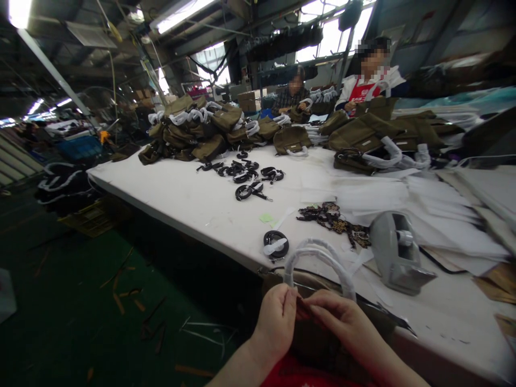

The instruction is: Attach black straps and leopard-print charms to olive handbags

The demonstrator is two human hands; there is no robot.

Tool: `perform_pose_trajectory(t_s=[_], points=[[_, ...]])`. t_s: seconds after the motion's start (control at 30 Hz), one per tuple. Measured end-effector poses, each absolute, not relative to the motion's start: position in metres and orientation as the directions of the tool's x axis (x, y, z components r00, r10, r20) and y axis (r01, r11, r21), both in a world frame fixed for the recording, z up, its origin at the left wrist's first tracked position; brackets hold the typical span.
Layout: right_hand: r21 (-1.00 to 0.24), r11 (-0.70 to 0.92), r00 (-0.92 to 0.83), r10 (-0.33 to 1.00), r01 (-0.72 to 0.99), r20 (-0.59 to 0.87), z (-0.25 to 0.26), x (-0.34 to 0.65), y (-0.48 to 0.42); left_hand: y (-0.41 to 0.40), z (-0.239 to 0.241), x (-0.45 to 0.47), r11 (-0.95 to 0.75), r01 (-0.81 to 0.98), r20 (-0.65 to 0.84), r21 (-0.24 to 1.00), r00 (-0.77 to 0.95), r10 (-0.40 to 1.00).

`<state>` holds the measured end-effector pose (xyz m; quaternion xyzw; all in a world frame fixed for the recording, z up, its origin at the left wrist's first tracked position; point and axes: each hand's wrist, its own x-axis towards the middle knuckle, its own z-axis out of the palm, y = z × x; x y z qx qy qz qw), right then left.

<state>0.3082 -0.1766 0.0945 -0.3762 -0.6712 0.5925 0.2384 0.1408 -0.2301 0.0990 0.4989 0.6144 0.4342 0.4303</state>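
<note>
On the far left a dark green floor (60, 301) is lying open and wide beside the work, littered only with thin scraps, and it is running right up under the near edge of the long white-covered worktable (193, 199), whose edge is slanting from upper left down toward the person. At the table's far left end a heap of olive-brown fabric handbags with white-wrapped handles (193, 131) is piling up, too many and too overlapped to count. In front of it a loose cluster of coiled black straps (245, 174) is lying, roughly eight or so, with bare white cloth around it giving free room. One more black strap coil banded with white paper (276, 245) is sitting alone near the table edge. Below it, the left hand (278, 317) is pinching closed on the top edge of an olive-brown handbag with two white-wrapped arched handles (318, 258), which is hanging over the near edge of the table against the person's lap. The right hand (342, 317) is meeting it, fingers also curled tight on the same bag edge. Further right one grey metal tape dispenser (397, 252) is standing, close beside a patch of leopard-print fabric pieces (334, 217), and stacked white paper sheets (435, 209) are crowding the right side. Two people are working at the far edge.
</note>
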Motion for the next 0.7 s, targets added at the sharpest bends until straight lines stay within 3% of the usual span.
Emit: perform_pose_trajectory(t_s=[0.3, 0.5, 0.6, 0.7], points=[[-0.903, 0.156, -0.546, 0.832, 0.401, -0.099, 0.091, 0.308, -0.173, -0.231, 0.095, 0.14, 0.186, 0.082, -0.178, 0.979, -0.095, 0.979], [-0.894, 0.118, -0.423, 0.902, 0.433, -0.087, 0.071, 0.302, -0.167, -0.238, 0.084, 0.121, 0.334, 0.061, -0.331, 0.941, -0.055, 0.942], [-0.907, 0.124, -0.433, 0.899, 0.403, -0.07, 0.068, 0.288, -0.163, -0.239, 0.085, 0.115, 0.256, -0.001, -0.249, 0.967, -0.236, 0.939], [-0.9, 0.119, -0.443, 0.892, 0.419, -0.088, 0.069, 0.275, -0.158, -0.238, 0.094, 0.108, 0.189, 0.133, -0.129, 0.973, -0.368, 0.921]])
